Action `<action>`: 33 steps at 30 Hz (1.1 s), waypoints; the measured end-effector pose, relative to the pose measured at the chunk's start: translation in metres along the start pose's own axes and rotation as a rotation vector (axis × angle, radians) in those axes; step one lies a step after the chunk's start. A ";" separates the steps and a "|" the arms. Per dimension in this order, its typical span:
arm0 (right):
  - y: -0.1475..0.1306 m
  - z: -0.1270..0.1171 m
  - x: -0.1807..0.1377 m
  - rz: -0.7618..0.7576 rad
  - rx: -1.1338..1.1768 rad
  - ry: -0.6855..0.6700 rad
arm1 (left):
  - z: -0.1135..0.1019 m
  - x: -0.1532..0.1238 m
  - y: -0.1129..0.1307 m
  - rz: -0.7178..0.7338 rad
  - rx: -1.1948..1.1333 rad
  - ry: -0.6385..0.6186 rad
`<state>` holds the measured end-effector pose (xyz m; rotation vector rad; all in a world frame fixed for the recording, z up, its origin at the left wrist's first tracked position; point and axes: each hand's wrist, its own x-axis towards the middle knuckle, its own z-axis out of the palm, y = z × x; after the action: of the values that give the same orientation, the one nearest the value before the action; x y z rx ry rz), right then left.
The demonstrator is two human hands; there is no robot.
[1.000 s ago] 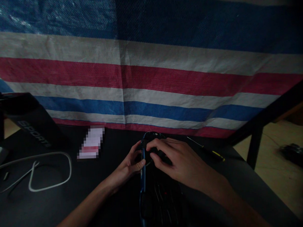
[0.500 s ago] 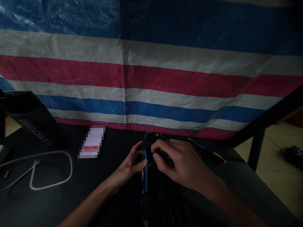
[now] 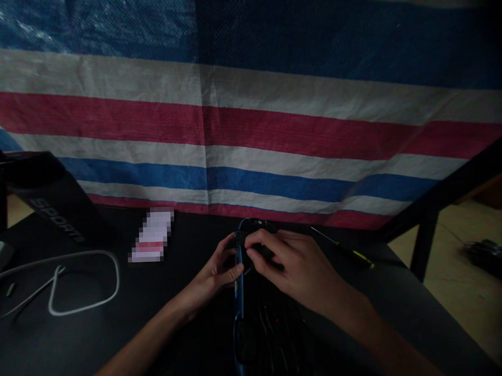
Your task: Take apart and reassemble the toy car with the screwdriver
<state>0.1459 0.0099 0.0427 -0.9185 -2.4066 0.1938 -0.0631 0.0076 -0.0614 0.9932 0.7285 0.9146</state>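
A long, dark object with a blue edge (image 3: 239,298) lies on the black table, pointing away from me. Black wheel-like parts show along its left side, and thin dark cables lie in its shadowed inside; its exact kind is too dark to tell. My left hand (image 3: 215,274) grips the blue left edge, thumb on the near part and fingers farther along. Over the far end, my right hand (image 3: 292,260) is bent into a pinch, thumb and forefinger close to the wheel-like part. Whatever those fingertips hold is hidden.
A screwdriver (image 3: 354,254) with a yellow-and-black handle lies to the right. Left of my hands are a pixelated phone-like rectangle (image 3: 154,235), a white cable (image 3: 118,280) and a black box (image 3: 62,200) lettered SPORTS. Striped sheeting (image 3: 249,133) hangs behind the table.
My right hand's fingertips have shifted slightly left, closer to the blue-edged object's left side. My left hand keeps its grip, and the object stays in place.
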 end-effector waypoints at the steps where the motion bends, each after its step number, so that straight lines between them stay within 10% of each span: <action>1: 0.000 0.000 0.000 0.026 0.000 -0.002 | 0.000 0.000 0.000 -0.004 0.003 0.001; 33: 0.005 -0.002 -0.001 -0.069 0.010 0.001 | -0.002 0.002 -0.003 -0.011 -0.045 -0.001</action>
<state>0.1506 0.0129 0.0425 -0.8296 -2.4303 0.1797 -0.0632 0.0093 -0.0657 0.9488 0.7088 0.9173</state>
